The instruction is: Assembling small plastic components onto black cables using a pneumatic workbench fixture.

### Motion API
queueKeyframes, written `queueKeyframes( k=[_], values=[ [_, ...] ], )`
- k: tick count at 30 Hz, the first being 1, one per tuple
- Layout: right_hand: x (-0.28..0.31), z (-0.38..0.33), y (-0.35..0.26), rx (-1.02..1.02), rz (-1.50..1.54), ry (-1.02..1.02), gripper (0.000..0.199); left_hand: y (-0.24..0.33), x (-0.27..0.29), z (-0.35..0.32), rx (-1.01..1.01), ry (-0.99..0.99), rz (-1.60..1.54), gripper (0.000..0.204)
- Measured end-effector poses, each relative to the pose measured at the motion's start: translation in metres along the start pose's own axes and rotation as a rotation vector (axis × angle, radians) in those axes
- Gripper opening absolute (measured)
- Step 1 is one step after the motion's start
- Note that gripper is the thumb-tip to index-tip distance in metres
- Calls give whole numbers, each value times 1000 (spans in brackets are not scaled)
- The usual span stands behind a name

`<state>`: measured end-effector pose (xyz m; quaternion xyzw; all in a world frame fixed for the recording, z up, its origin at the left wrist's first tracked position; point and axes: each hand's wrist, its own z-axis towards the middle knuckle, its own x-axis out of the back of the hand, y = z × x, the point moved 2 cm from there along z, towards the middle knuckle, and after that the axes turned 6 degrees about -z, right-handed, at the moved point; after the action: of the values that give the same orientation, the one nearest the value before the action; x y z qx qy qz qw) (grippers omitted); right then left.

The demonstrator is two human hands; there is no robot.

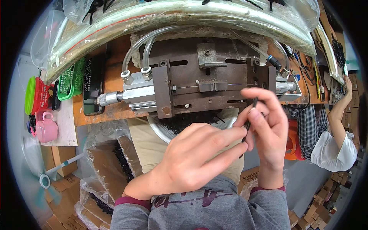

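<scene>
My right hand [266,130] pinches a thin black strip, like a cable tie [250,120], between thumb and fingers, held upright just below the machine. My left hand [193,157] reaches across with fingers extended and its fingertips touch the lower part of the same black strip. Both hands hover over my lap, in front of a rusty metal press fixture [207,82] with a silver pneumatic cylinder [132,92] on its left and clear hoses [134,50]. A white bowl [161,132] holding small black parts sits under the fixture, partly hidden by my left hand.
An orange workbench [111,82] carries a green basket [72,80] and a black tray [93,86]. A pink mug [46,128] stands at left. Clear bags of tubing [184,15] lie behind. Bags of black parts [111,161] sit at lower left. Another person [333,134] works at right.
</scene>
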<state>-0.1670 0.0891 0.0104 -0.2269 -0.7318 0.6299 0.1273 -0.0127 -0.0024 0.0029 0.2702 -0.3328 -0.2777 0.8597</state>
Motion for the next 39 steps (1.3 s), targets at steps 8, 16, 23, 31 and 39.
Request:
queueKeyframes(
  k=[8, 16, 23, 31, 39],
  values=[
    [24, -7, -4, 478, -242, 233, 38, -18, -8, -6, 162, -10, 447, 25],
    [23, -11, -7, 531, -215, 242, 49, -21, -9, 4, 236, -66, 550, 21],
    [25, -17, -10, 541, -97, 223, 19, -10, 2, 14, 293, -218, 532, 28],
    [11, -14, -9, 451, -204, -144, 37, -28, 60, 109, -71, 180, 515, 22],
    [-4, -16, -12, 464, -432, -30, 26, -96, 69, 178, 105, 65, 758, 26]
  ],
)
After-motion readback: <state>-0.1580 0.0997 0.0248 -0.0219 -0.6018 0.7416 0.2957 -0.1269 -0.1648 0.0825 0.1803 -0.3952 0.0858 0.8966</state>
